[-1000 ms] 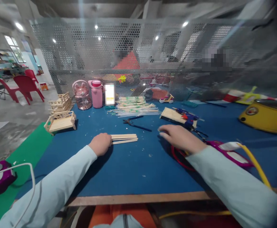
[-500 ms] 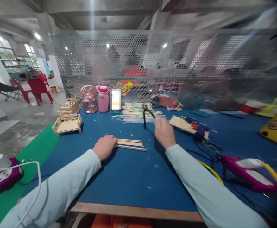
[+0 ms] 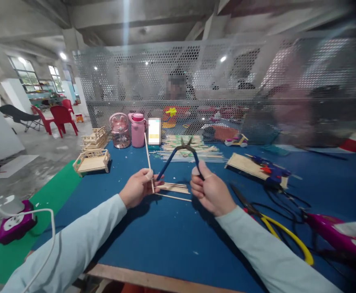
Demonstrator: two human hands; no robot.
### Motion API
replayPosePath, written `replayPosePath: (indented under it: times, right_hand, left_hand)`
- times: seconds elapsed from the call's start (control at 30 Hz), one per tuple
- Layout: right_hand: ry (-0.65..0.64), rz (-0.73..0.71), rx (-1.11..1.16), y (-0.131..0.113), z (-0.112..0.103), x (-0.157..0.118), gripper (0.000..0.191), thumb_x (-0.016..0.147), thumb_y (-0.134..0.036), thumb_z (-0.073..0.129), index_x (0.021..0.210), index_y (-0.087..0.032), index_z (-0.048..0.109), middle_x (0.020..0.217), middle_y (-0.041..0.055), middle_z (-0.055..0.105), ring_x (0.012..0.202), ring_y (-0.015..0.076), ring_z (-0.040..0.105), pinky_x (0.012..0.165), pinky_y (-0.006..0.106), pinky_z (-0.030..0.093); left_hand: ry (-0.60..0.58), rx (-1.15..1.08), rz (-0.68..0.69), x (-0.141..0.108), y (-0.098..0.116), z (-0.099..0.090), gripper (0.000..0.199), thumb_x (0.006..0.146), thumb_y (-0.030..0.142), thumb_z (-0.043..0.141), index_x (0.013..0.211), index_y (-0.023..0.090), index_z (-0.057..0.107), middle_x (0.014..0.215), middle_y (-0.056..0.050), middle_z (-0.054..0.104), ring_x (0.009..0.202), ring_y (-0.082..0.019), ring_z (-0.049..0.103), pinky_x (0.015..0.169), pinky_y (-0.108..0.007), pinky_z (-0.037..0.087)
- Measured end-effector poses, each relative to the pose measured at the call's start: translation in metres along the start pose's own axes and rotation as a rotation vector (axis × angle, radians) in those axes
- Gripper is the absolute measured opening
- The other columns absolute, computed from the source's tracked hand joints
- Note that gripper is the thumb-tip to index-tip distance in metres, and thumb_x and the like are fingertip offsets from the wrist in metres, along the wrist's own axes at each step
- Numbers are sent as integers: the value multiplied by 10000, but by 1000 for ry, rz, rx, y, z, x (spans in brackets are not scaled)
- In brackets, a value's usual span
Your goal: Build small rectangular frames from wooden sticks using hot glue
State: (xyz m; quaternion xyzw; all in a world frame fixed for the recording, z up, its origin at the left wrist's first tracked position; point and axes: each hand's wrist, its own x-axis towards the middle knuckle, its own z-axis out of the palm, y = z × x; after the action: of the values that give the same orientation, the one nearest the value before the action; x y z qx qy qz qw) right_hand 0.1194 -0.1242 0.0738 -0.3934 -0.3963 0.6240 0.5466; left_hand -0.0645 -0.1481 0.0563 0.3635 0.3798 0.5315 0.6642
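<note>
My left hand (image 3: pixel 136 188) is closed on a thin wooden stick (image 3: pixel 148 152), pinched near its lower end and standing almost upright. My right hand (image 3: pixel 212 188) grips one blue handle of a pair of pliers (image 3: pixel 184 147). Their jaws are spread and point away from me. The other handle slants down to the fingers of my left hand; I cannot tell whether they hold it. Below, several more wooden sticks (image 3: pixel 176 188) lie on the blue table, close to my left fingers.
Bundled sticks (image 3: pixel 193 148) lie at the back beside a pink bottle (image 3: pixel 138 132) and a lit phone (image 3: pixel 154 131). Small wooden furniture models (image 3: pixel 92 160) stand left. Yellow-handled scissors (image 3: pixel 269 224), a blue glue gun (image 3: pixel 272 170) and a purple power strip (image 3: pixel 336 228) are right.
My left hand has lifted one stick upright from the bunch on the table. My right hand has brought the pliers nearer and turned them, jaws now facing away and handles spread wide. The view has shifted slightly.
</note>
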Motion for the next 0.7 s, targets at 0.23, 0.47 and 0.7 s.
replayPosePath:
  times: [0.23, 0.47, 0.7]
  right_hand:
    - [-153, -165, -91, 11, 15, -24, 268, 704, -398, 663, 685, -208, 474, 606, -34, 505, 540, 85, 496, 475, 182, 423]
    - [-670, 11, 86, 18, 6, -24, 699, 496, -109, 541, 1177, -253, 477, 1333, 66, 444, 1236, 213, 385, 976, 380, 339]
    - [-451, -47, 24, 6, -10, -9, 551, 506, -84, 551, 1033, -241, 551, 1008, 31, 611, 970, 190, 564, 895, 358, 408]
  left_hand:
    - [141, 159, 328, 10, -26, 19, 178, 885, 261, 405, 731, 195, 345, 551, 91, 359, 400, -40, 308, 386, -142, 247]
    - [-74, 344, 356, 7, -44, 18, 222, 872, 402, 413, 794, 197, 379, 584, 85, 367, 431, -50, 283, 419, -176, 257]
    - [-6, 258, 272, 4, -27, 8, 215, 848, 374, 499, 801, 174, 432, 760, -23, 617, 620, -97, 578, 577, -213, 434]
